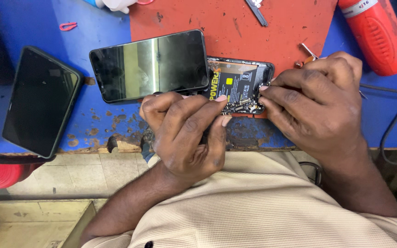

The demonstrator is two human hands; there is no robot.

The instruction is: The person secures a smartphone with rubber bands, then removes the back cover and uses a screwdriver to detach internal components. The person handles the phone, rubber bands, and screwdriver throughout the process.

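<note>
An opened black phone body (240,80) lies on a red mat (235,27), its battery and small circuit parts exposed. Its screen (150,64) is folded out to the left, glass up. My left hand (187,131) rests on the phone's near edge, thumb and forefinger pressing at the lower board. My right hand (315,103) pinches a thin metal tool (308,49) whose tip is at the phone's right edge; only the tool's upper end shows behind my fingers.
A second black phone (40,101) lies at the left on the worn blue bench (97,121). A red cylinder (375,34) sits at the back right beside a dark cable (394,121). Black tweezers (256,10) and a pink clip (68,26) lie at the back.
</note>
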